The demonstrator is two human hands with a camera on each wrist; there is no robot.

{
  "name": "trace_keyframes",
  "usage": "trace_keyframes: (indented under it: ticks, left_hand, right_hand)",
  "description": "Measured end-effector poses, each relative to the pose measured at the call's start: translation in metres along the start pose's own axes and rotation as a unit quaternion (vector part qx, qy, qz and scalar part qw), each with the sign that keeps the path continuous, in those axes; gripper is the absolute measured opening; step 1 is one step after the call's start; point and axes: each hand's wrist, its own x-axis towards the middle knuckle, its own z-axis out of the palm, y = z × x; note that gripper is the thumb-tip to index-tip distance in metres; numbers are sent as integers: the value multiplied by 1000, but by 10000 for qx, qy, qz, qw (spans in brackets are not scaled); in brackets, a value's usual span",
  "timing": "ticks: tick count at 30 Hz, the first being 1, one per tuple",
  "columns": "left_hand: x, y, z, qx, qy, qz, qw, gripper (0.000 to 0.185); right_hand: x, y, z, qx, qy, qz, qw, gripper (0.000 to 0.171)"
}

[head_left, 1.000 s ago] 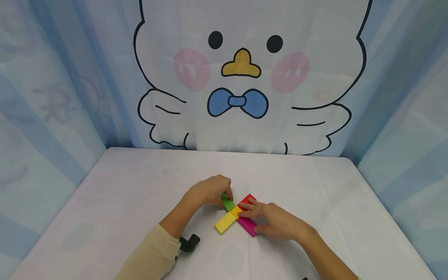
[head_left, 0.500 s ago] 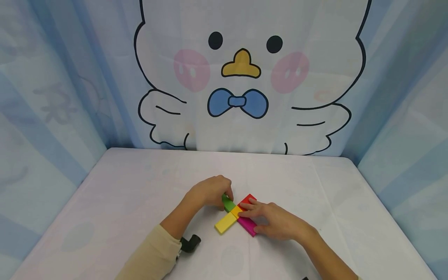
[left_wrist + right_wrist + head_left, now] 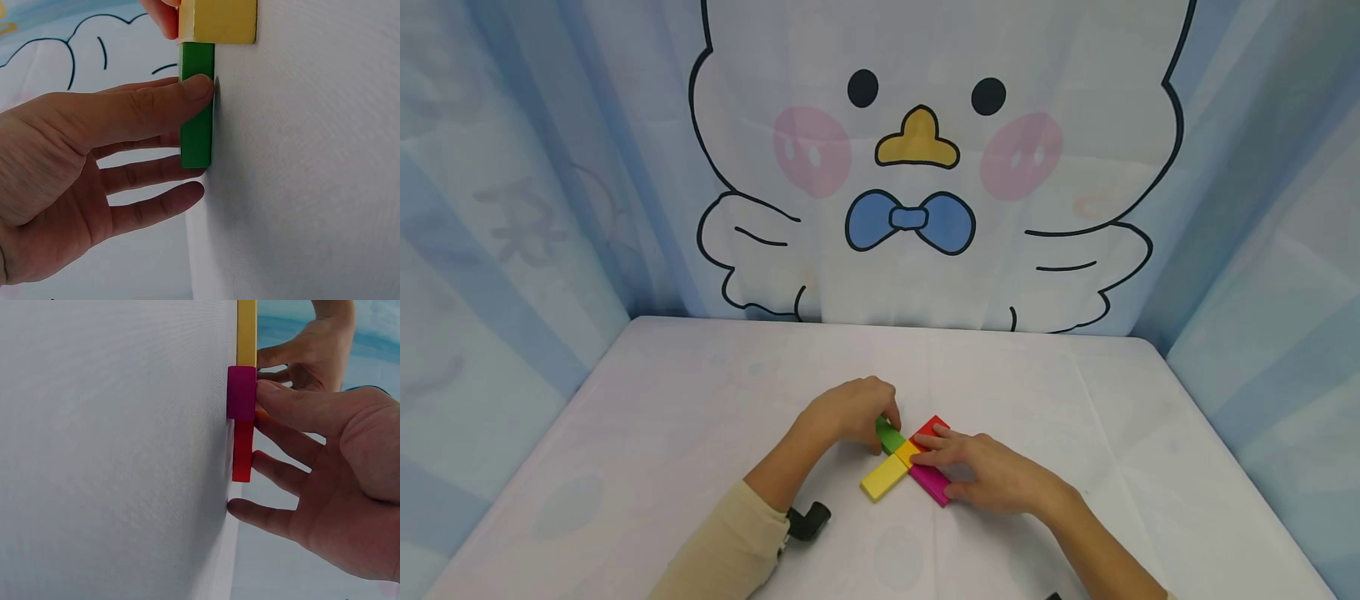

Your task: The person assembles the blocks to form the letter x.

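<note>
Several coloured blocks form a cross on the white table. Its centre is an orange block [image 3: 905, 452], with a green block [image 3: 891, 437], a yellow block [image 3: 883, 477], a red block [image 3: 926, 428] and a magenta block [image 3: 929, 483] around it. My left hand [image 3: 852, 408] pinches the green block, thumb on the near side, fingers behind, as the left wrist view shows. My right hand [image 3: 996, 477] lies over the right side with fingers extended. In the right wrist view its thumb touches the magenta block [image 3: 241, 392] and a fingertip reaches the red block [image 3: 242, 451].
The table [image 3: 700, 375] has a pale cloth and rounded far corners. A curtain [image 3: 910, 283] with a cartoon figure hangs behind it, and blue curtains flank both sides. A black fitting [image 3: 808, 522] sticks out from the left wrist.
</note>
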Motion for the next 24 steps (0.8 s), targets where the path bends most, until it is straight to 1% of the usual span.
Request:
trace_keyframes:
  ticks: [16, 21, 24]
  left_hand:
    - [-1, 1, -1, -33, -41, -8, 10000, 30]
    - [-2, 0, -2, -110, -53, -47, 9999, 32]
    - [-5, -1, -4, -203, -48, -133, 9997, 36]
  right_hand:
    - [0, 0, 1, -184, 1, -152, 9997, 53]
    - [1, 0, 0, -245, 31, -188, 9995, 53]
    - [2, 0, 0, -277, 38, -286, 9992, 52]
